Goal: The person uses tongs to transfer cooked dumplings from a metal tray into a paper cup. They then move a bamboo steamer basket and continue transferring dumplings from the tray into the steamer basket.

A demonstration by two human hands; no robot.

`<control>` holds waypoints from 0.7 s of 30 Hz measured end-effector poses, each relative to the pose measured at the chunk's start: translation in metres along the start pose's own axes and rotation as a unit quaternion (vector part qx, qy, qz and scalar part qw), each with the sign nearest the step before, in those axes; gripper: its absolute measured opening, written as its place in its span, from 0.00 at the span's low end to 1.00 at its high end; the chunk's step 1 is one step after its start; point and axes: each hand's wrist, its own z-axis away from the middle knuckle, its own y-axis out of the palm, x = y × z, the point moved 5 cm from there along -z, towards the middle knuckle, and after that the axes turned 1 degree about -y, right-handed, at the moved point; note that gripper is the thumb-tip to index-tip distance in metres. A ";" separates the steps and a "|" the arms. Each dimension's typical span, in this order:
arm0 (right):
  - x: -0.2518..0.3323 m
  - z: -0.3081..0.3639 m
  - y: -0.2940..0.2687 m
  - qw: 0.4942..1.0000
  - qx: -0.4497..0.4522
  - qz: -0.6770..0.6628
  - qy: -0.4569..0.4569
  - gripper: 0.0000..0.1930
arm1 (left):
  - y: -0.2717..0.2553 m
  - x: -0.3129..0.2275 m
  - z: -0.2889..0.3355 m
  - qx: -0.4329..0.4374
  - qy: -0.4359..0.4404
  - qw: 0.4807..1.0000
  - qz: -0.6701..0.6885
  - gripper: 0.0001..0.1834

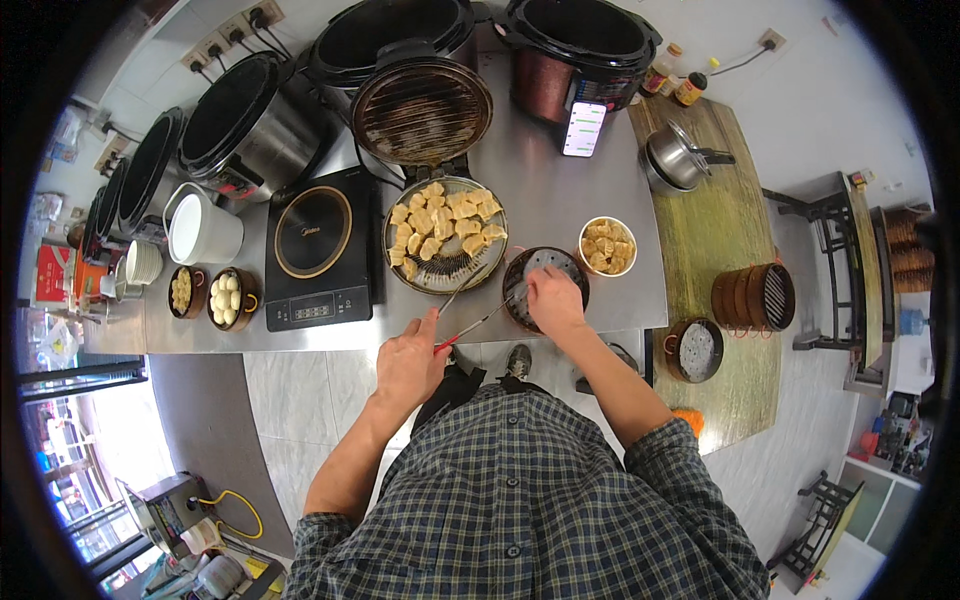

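Note:
My left hand (410,358) is closed around metal tongs (470,323) with a red part on one arm. The arms are spread; one tip is by the near rim of the round electric griddle (450,274), the other close to my right fingers. Golden tofu-like pieces (430,222) cover much of the griddle, and its ridged lid (424,110) stands raised behind. My right hand (555,300) reaches into a small round steamer basket (511,282) lined with a perforated white sheet (566,268). Those fingers are pinched together; what they hold is hidden.
Right of the basket stands a paper bowl (582,241) of similar golden pieces. A black induction cooker (312,230) lies left of the griddle. Large pressure cookers (575,55) and a lit phone (584,130) line the back. Stacked steamers (740,297) stand on the wooden table.

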 end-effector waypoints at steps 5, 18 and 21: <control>-0.028 0.014 0.003 0.968 0.034 -0.209 0.133 0.06 | 0.003 0.002 0.011 -0.017 -0.028 0.999 0.009 0.35; 0.013 -0.008 -0.022 0.987 -0.054 -0.137 -0.071 0.07 | 0.006 0.010 0.017 -0.073 -0.096 0.992 -0.038 0.31; 0.020 -0.007 -0.014 0.982 -0.045 -0.180 -0.034 0.06 | -0.001 0.022 -0.019 -0.117 -0.103 0.985 -0.071 0.28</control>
